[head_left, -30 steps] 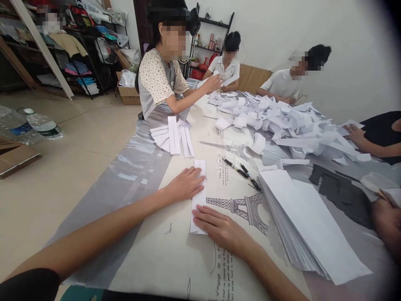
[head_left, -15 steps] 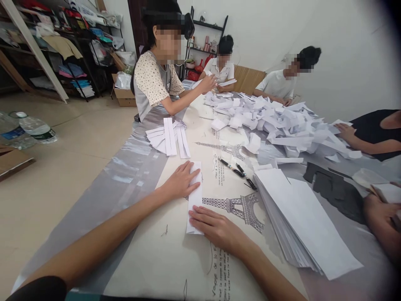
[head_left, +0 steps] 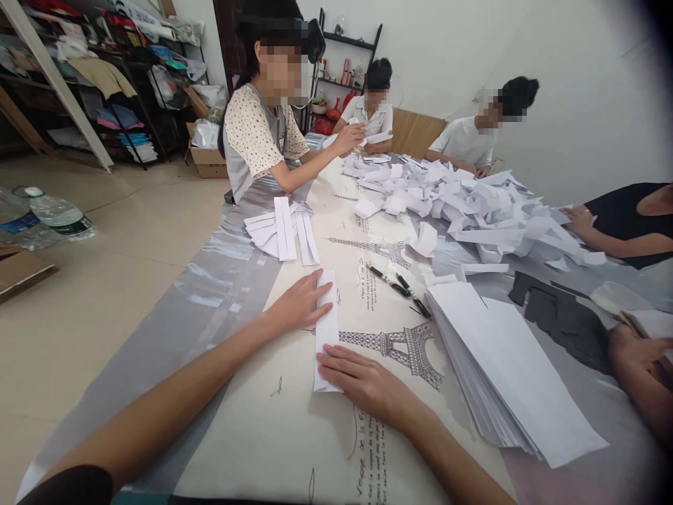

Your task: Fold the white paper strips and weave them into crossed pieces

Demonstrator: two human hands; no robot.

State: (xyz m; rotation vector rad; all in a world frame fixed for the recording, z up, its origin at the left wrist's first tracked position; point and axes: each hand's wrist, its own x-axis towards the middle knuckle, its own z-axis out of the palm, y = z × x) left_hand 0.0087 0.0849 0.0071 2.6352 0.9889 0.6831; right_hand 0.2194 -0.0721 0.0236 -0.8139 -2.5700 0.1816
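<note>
A narrow folded strip of white paper [head_left: 327, 330] lies lengthwise on the table in front of me. My left hand [head_left: 301, 303] presses flat on its far half, fingers spread over the fold. My right hand [head_left: 362, 382] lies flat on its near end, fingertips on the paper. To my right sits a thick stack of white sheets [head_left: 505, 365].
Two black pens [head_left: 400, 284] lie beside the stack. Folded strips [head_left: 284, 230] are piled farther up the table, and a big heap of folded papers [head_left: 473, 207] covers the far end. Several other people sit around the table [head_left: 236, 393]. Water bottles [head_left: 50, 214] lie on the floor, left.
My left hand has slid slightly toward the far end of the strip, pressing it flatter. The right hand has stayed on the near end.
</note>
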